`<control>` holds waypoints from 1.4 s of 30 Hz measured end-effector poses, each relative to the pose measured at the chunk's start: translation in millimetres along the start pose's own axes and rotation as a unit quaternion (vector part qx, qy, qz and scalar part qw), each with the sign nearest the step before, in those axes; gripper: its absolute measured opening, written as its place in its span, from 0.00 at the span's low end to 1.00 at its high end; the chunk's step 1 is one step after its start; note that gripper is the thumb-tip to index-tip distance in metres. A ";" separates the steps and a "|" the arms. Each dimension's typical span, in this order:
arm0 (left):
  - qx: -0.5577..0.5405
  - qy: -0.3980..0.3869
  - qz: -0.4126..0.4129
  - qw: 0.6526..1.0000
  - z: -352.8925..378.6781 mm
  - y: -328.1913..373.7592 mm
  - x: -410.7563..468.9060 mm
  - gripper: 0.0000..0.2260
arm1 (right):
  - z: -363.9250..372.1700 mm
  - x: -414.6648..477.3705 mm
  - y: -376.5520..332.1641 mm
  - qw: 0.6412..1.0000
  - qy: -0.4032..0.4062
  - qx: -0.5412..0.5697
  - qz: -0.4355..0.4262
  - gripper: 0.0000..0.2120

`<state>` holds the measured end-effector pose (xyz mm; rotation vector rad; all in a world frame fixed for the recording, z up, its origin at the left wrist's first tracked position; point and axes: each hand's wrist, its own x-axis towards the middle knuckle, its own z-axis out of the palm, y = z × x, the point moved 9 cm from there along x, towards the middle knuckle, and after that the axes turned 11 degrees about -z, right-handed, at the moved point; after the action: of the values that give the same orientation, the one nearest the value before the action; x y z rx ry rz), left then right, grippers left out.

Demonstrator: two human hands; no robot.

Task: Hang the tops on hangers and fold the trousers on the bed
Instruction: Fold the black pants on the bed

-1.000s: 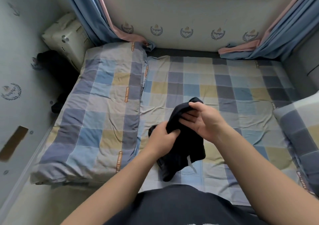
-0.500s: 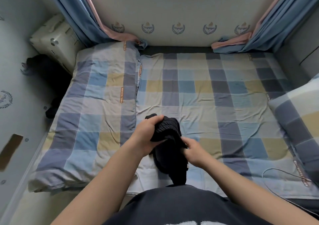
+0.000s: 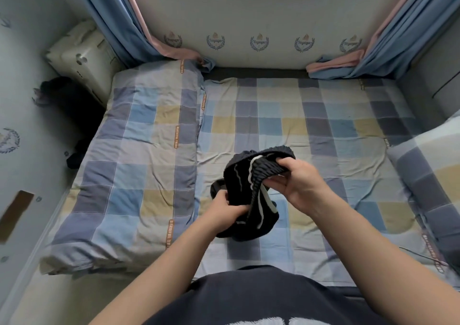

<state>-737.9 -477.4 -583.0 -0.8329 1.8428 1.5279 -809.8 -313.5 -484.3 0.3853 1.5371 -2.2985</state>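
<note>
- between the grips hung bunched black trousers [image 3: 239,175].
- right grip [image 3: 301,185] pinched the waistband [image 3: 270,166]; left grip [image 3: 230,209] clutched cloth below.
- spreading them flat first seemed wise.

A checked bed [image 3: 323,115], folded checked quilt [image 3: 139,165] lying along its left side, matching pillow [image 3: 428,175] at its right edge

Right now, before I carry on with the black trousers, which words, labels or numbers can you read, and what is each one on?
"BEAUTIFUL T...": orange strips on the checked quilt; the second word is too blurred to read.
"Voyage...": crests on the wallpaper under the window; the ending is unclear.
Black trousers: white stripes only, no text.
Shirt: white print cut off, unreadable.
</note>
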 end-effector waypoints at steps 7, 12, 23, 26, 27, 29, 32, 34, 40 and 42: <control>-0.119 -0.053 -0.245 0.961 11.7 -76.4 9.5 0.23 | -5.6 -9.3 -4.0 0.979 0.029 0.198 0.037 0.09; -0.349 -0.035 -0.181 0.919 20.8 -49.1 15.8 0.09 | -30.5 -10.7 8.1 0.976 0.078 0.198 0.037 0.08; -0.059 0.115 0.216 0.968 -22.8 72.6 -28.3 0.07 | -61.7 -25.5 78.6 0.980 0.019 0.001 0.196 0.11; 0.067 0.115 0.274 0.952 -21.1 85.7 -44.6 0.09 | -77.6 -14.9 58.8 0.961 0.043 -0.261 0.081 0.17; 0.100 0.112 0.289 0.945 -22.5 90.6 -49.3 0.09 | -76.6 -11.0 43.9 0.941 0.046 -0.335 0.011 0.26; 0.166 0.098 0.310 0.931 -24.1 99.9 -56.4 0.11 | -56.4 -6.0 16.3 0.891 -0.011 -0.435 -0.128 0.39; 0.238 0.076 0.331 0.910 -22.4 109.6 -67.9 0.10 | -12.3 -2.7 4.4 0.792 -0.155 -0.548 -0.222 0.45; 0.258 0.084 0.352 0.896 -23.2 114.6 -77.6 0.10 | 9.9 3.1 9.1 0.725 -0.212 -0.616 -0.224 0.43; 0.289 0.095 0.348 0.887 -31.2 110.4 -89.2 0.13 | 36.7 22.1 21.3 0.669 -0.286 -0.653 -0.209 0.11; 0.268 0.130 0.332 0.895 -42.8 106.4 -88.0 0.16 | 33.4 24.0 29.2 0.672 -0.278 -0.658 -0.193 0.13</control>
<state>-768.1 -496.5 -443.0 -0.1364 2.7618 1.1658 -819.9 -358.0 -505.8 -0.9874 2.4488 -0.7248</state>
